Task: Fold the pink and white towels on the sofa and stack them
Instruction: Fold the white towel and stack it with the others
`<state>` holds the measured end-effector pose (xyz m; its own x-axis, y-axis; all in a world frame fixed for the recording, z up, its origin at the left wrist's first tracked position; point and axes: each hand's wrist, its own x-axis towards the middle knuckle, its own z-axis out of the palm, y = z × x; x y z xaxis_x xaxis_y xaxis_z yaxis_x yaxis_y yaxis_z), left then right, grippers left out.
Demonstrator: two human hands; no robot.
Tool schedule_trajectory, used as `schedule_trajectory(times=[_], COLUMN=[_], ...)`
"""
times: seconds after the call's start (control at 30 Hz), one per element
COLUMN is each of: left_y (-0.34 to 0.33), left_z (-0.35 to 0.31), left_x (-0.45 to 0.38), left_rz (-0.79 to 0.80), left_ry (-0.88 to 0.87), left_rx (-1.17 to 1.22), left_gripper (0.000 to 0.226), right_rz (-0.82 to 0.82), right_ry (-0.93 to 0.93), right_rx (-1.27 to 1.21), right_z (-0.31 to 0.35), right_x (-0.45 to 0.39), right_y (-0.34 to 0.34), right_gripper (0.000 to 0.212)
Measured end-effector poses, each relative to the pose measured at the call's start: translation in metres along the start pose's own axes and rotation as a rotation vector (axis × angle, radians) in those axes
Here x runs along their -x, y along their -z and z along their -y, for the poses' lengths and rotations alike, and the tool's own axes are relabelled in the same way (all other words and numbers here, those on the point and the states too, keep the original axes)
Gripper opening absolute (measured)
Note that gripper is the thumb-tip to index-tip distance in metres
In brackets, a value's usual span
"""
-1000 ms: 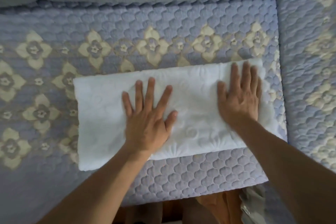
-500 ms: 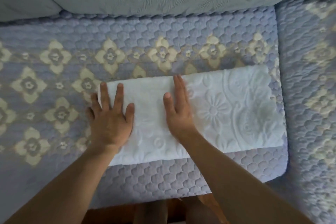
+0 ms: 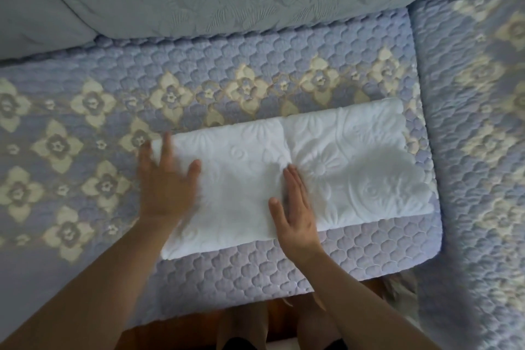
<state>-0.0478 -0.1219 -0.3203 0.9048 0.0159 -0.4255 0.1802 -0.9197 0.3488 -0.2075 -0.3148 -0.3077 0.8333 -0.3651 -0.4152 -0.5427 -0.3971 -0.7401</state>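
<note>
White towel (image 3: 341, 167), folded into a long strip, lies flat across the quilted sofa seat (image 3: 255, 65), near its front edge. Your left hand (image 3: 167, 185), blurred, rests flat with fingers spread on the strip's left end, gripping nothing. Your right hand (image 3: 295, 207) lies flat near the middle, fingers straight and together, likewise gripping nothing.

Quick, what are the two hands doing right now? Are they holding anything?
Left hand: open, blurred, fingers spread flat on the white towel at its left end, holding nothing.
Right hand: open, fingers straight, pressing mid-towel, holding nothing.
</note>
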Motion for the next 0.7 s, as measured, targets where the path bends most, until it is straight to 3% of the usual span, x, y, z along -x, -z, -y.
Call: schedule_trajectory(times=[0.07, 0.1, 0.2, 0.27, 0.33, 0.5, 0.6, 0.67, 0.7], left_y=[0.011, 0.02, 0.06, 0.087, 0.105, 0.075, 0.025, -0.006, -0.018], left_z=[0.002, 0.003, -0.007, -0.032, -0.076, -0.205, -0.256, -0.266, -0.265], left_x=[0.004, 0.008, 0.029, 0.044, 0.061, 0.11, 0.131, 0.142, 0.146], left_rz=[-0.012, 0.057, 0.452, 0.604, 0.654, 0.861, 1.01, 0.975, 0.88], left_ry=[0.265, 0.416, 0.568, 0.489, 0.34, 0.007, 0.005, -0.046, -0.117], left_rx=[0.461, 0.645, 0.907, 1.022, 1.083, 0.957, 1.006, 0.985, 0.927], left_gripper=[0.073, 0.065, 0.044, 0.037, 0.04, 0.058, 0.075, 0.064, 0.057], right_rz=[0.019, 0.04, 0.148, 0.247, 0.326, 0.382, 0.255, 0.064, 0.001], right_ry=[-0.018, -0.053, -0.303, -0.428, -0.447, -0.438, -0.394, -0.426, -0.444], right_rx=[0.01, -0.024, -0.31, -0.534, -0.723, -0.961, -0.68, -0.33, -0.223], right_z=[0.004, 0.006, 0.03, 0.042, 0.052, 0.083, 0.065, 0.037, 0.022], right_x=[-0.002, -0.001, -0.007, -0.016, -0.024, -0.038, -0.049, -0.061, -0.067], right_y=[0.0, 0.003, 0.033, 0.065, 0.102, 0.202, 0.239, 0.245, 0.244], right_gripper=[0.072, 0.072, 0.062, 0.055, 0.053, 0.062, 0.06, 0.058, 0.054])
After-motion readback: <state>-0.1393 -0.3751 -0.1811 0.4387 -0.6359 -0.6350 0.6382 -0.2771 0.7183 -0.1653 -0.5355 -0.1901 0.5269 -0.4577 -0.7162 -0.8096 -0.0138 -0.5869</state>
